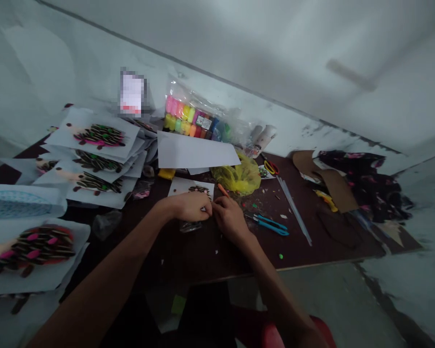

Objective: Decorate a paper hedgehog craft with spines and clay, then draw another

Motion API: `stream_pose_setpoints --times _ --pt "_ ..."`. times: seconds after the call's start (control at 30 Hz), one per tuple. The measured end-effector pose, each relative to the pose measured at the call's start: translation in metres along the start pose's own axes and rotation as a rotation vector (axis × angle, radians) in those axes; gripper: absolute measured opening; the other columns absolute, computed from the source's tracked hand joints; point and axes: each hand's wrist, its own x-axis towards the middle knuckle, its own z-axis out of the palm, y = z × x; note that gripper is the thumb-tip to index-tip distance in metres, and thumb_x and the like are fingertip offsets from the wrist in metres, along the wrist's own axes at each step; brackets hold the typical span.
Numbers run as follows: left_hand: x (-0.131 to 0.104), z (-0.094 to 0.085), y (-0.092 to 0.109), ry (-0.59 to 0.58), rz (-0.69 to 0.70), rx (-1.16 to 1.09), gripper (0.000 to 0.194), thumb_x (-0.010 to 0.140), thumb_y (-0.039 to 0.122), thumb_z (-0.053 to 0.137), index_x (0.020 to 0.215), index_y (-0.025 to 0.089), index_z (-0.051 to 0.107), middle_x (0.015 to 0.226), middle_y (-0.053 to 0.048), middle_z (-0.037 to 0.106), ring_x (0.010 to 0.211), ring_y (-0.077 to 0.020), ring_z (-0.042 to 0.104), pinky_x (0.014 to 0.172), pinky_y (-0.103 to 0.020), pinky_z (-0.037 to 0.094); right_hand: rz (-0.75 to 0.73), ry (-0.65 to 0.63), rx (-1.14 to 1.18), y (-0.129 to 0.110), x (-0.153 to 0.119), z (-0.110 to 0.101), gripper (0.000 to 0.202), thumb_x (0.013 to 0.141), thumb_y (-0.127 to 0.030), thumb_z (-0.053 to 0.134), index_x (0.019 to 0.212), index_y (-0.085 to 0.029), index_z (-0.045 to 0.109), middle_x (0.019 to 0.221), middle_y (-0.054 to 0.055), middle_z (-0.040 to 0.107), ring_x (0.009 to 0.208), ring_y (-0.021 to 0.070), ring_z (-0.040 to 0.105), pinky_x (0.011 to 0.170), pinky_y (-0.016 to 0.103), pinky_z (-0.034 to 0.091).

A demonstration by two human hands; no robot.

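My left hand is closed, its fingers pinched together over the near edge of a white sheet with a hedgehog picture made of dark striped pieces. Just right of it, my right hand is closed too, its fingertips meeting those of the left. What either pinch holds is hidden. An orange stick-like thing juts out beyond the right fingers; I cannot tell whether it is held. Beneath the left hand lies a small clear plastic piece. Blue-handled scissors rest to the right of my right hand.
Stacked hedgehog sheets cover the left side. Behind are a pack of coloured clay, a blank white sheet and a yellow plastic bag. To the right lie clear sticks, yellow-red scissors, brown card and dark cloth.
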Motion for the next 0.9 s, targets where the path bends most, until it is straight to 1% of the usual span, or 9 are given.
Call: stream_pose_setpoints --times 0.07,0.2,0.33,0.47,0.57,0.7,0.8,0.9 --pt "0.0 0.006 0.006 -0.014 -0.028 0.07 0.028 0.076 0.016 0.054 0.085 0.02 0.08 0.086 -0.005 0.077 0.077 -0.0199 0.066 0.073 -0.028 0.047 -0.002 -0.01 0.007 0.0 -0.001 0.0 0.025 0.096 -0.017 0.055 0.113 -0.019 0.075 0.111 0.012 0.068 0.103 0.0256 0.062 0.089 0.035 0.047" --pt "-0.002 0.014 0.01 -0.004 -0.018 0.133 0.028 0.075 0.017 0.055 0.087 0.022 0.08 0.088 -0.007 0.077 0.08 -0.0215 0.067 0.076 -0.029 0.049 0.015 -0.013 0.039 0.001 0.0 0.001 0.027 0.095 -0.016 0.056 0.116 -0.017 0.074 0.113 0.014 0.069 0.105 0.0266 0.063 0.092 0.037 0.048" --pt "-0.004 0.014 0.011 -0.017 -0.005 0.132 0.03 0.074 0.015 0.055 0.091 0.022 0.08 0.095 -0.007 0.078 0.088 -0.023 0.068 0.08 -0.031 0.049 0.048 0.027 0.184 0.006 0.0 0.001 0.03 0.097 -0.015 0.051 0.118 -0.018 0.073 0.113 0.012 0.072 0.105 0.0237 0.065 0.095 0.035 0.049" --pt "-0.005 0.01 0.015 -0.035 -0.033 0.143 0.034 0.074 0.015 0.055 0.096 0.022 0.079 0.101 -0.007 0.078 0.095 -0.025 0.069 0.082 -0.033 0.049 0.078 0.068 0.296 0.011 -0.003 0.002 0.031 0.098 -0.014 0.048 0.114 -0.019 0.074 0.11 0.01 0.075 0.104 0.0223 0.067 0.095 0.035 0.05" --pt "-0.006 0.009 0.017 -0.048 -0.047 0.156 0.035 0.074 0.015 0.055 0.097 0.023 0.079 0.102 -0.008 0.078 0.096 -0.0258 0.069 0.082 -0.034 0.05 0.055 0.056 0.283 0.01 -0.003 0.002 0.03 0.097 -0.014 0.049 0.112 -0.018 0.075 0.111 0.011 0.073 0.104 0.0229 0.066 0.094 0.035 0.051" --pt "-0.007 0.01 0.019 -0.068 -0.067 0.178 0.036 0.074 0.016 0.054 0.099 0.023 0.079 0.104 -0.009 0.077 0.097 -0.0273 0.069 0.082 -0.036 0.051 0.02 0.004 0.174 0.007 -0.001 0.001 0.03 0.094 -0.014 0.054 0.114 -0.019 0.076 0.111 0.013 0.071 0.106 0.025 0.065 0.095 0.037 0.05" --pt "-0.007 0.01 0.021 -0.067 -0.071 0.191 0.034 0.074 0.017 0.055 0.098 0.022 0.079 0.103 -0.01 0.077 0.097 -0.0283 0.069 0.082 -0.036 0.051 0.033 -0.019 0.135 0.005 0.002 0.0 0.03 0.093 -0.014 0.055 0.115 -0.018 0.075 0.111 0.013 0.071 0.105 0.026 0.065 0.093 0.037 0.05" --pt "-0.008 0.008 0.021 -0.058 -0.078 0.163 0.034 0.073 0.015 0.056 0.096 0.023 0.08 0.1 -0.009 0.077 0.095 -0.0268 0.069 0.082 -0.034 0.051 0.067 -0.001 0.188 0.006 0.004 0.001 0.029 0.093 -0.014 0.053 0.111 -0.018 0.075 0.109 0.013 0.072 0.104 0.0252 0.066 0.092 0.035 0.05"
